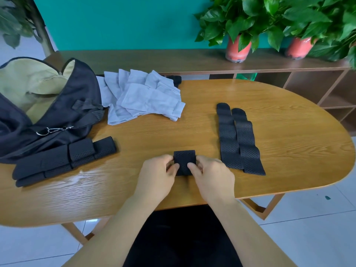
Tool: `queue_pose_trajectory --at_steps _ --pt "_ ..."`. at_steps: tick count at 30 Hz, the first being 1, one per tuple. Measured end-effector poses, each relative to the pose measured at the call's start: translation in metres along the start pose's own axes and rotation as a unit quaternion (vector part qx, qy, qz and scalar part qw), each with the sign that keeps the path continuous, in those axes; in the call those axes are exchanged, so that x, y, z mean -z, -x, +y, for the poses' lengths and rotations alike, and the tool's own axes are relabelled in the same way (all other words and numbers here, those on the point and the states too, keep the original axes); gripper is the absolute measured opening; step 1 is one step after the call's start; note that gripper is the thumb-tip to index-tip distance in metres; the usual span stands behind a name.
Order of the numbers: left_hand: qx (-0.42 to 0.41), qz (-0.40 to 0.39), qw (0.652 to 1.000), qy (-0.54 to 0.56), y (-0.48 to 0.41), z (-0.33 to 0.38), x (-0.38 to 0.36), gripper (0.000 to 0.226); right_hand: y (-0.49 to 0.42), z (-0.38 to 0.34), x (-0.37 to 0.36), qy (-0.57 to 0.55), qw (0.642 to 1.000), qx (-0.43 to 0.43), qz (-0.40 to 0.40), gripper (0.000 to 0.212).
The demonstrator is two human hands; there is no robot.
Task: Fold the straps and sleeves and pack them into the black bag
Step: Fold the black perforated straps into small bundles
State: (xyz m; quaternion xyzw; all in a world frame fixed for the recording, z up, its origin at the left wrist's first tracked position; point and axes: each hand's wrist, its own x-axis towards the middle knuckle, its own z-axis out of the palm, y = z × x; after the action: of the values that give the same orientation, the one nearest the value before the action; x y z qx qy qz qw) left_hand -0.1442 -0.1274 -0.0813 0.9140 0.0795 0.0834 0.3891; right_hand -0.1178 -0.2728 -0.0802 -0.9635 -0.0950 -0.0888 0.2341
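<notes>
Head view: a folded black strap [184, 160] is pinched at its left and right edges by the left hand [157, 174] and right hand [212, 175], near the front edge of the wooden table [289, 147], with the open black bag [48, 105] at far left.

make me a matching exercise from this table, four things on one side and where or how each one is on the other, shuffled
Things
1. black bag
2. grey sleeves
3. two long straps
4. small folded strap

States
A. pinched between left hand and right hand
B. laid out flat, unfolded, right of the hands
C. open at the left end of the table, tan lining showing
D. heaped beside the bag, far side

Pairs: 1-C, 2-D, 3-B, 4-A
</notes>
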Motion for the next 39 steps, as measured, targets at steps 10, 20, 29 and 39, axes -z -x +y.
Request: queue_pose_trajectory --at_steps 10,20,29,39 --pt "0.057 -0.013 0.998 -0.002 -0.019 0.000 0.004 0.016 -0.014 0.001 -0.004 0.017 0.999 -0.026 -0.024 0.034" --pt "-0.114 0.016 0.968 -0.222 0.013 -0.016 -0.015 0.044 0.012 0.019 -0.022 0.068 0.989 0.132 -0.005 0.055" --pt "-0.115 0.032 0.968 -0.220 0.015 -0.027 -0.007 0.041 0.006 -0.001 -0.036 0.000 0.993 0.120 0.024 0.059" --pt "-0.077 0.201 0.944 -0.249 0.000 -0.071 0.077 0.041 -0.035 -0.107 -0.059 -0.159 0.966 0.205 0.008 0.041"
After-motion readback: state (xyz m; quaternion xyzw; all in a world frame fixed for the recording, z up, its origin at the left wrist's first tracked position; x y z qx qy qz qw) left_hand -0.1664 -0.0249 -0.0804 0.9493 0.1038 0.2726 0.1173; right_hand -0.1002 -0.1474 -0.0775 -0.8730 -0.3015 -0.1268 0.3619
